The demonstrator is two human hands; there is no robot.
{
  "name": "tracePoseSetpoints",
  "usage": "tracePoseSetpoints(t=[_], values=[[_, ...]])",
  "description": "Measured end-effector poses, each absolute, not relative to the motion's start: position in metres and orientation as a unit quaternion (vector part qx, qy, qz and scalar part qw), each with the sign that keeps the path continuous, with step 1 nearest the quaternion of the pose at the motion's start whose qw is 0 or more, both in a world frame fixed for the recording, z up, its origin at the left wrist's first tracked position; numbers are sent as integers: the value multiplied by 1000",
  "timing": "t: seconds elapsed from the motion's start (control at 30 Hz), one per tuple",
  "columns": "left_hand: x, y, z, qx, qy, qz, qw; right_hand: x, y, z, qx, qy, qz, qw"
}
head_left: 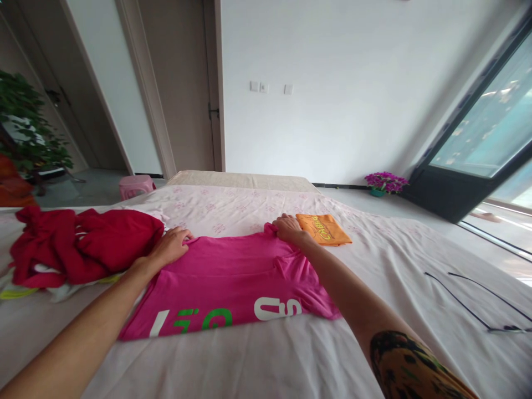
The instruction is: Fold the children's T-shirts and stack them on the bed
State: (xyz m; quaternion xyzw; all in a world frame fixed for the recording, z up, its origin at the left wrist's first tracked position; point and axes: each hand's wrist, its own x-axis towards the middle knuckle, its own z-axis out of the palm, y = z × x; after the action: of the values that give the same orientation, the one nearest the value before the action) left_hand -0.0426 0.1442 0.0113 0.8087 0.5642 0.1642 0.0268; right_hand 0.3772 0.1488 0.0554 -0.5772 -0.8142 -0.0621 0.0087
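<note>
A bright pink T-shirt (233, 271) with white and green lettering lies doubled over on the bed, its printed part along the near edge. My left hand (172, 245) is at its far left corner, fingers closed on the cloth, the tips partly hidden. At the far right edge my right hand (290, 227) grips a bunched bit of the same shirt. Wrinkles run through the right side of the fabric below that hand. Just right of my right hand is a small folded orange garment (324, 229) with yellow lettering.
A heap of red clothing (87, 241) lies left of my left hand. Black-framed glasses (490, 328) rest on the pale bed sheet (386, 266) at right. Beyond the bed stand a pink stool (136, 187), purple flowers (384, 182) and a leafy plant (29, 124).
</note>
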Motion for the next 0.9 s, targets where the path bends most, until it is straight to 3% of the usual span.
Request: tracePoseSetpoints(t=[0.17, 0.3, 0.4, 0.57, 0.77, 0.9], values=[[-56, 122, 26, 806, 548, 223, -5, 392, 127, 76, -554, -828, -83, 43], [-69, 88, 36, 800, 527, 282, 53, 413, 84, 89, -505, -850, -90, 125], [-74, 57, 36, 827, 496, 254, 72, 427, 45, 84, -484, -858, -69, 156], [-69, 22, 27, 858, 462, 210, 77, 436, 6, 63, -456, -881, -38, 119], [-71, 19, 28, 818, 494, 282, 89, 437, -15, 68, -484, -859, -52, 158], [-74, 17, 25, 828, 496, 235, 112, 440, -28, 68, -490, -865, -24, 106]])
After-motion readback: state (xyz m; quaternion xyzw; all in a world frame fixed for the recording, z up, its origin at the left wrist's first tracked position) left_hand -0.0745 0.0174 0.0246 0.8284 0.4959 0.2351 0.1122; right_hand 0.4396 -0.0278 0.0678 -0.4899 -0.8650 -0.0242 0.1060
